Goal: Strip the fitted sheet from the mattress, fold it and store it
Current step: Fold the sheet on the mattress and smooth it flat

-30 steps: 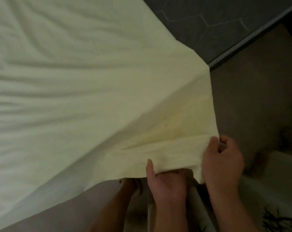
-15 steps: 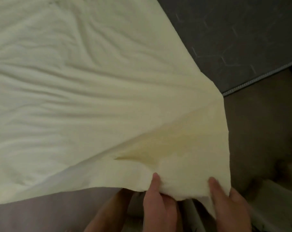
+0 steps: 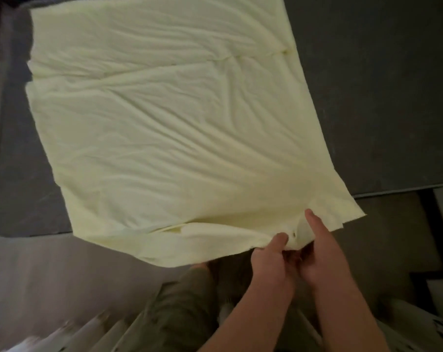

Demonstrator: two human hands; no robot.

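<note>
Since half a second ago, both hands have closed in on each other along the near hem. Earlier they sat apart at the corner; now they nearly touch. View has pulled back too, and far more of the cloth shows.

Sheet (image 3: 164, 128): pale yellow, creased, laid flat across most of the frame on the dark grey mattress (image 3: 372, 97), which shows bare at right and in a strip at left. Near edge overhangs the mattress at lower centre, held up by the hands. One loose corner juts out to the right of the right hand.

Left hand (image 3: 270, 261): lower centre, thumb on top of the hem, other fingers curled under the cloth, pinching it.

Right hand (image 3: 322, 252): just beside the left, thumb stretched up over the sheet, remaining fingers hidden beneath. Grips the same bunched edge.

Floor (image 3: 42, 275): greyish, lower left. Olive trouser leg (image 3: 179, 316) below the hem, bottom centre. Blurred pale shapes along the bottom edge, not identifiable.
</note>
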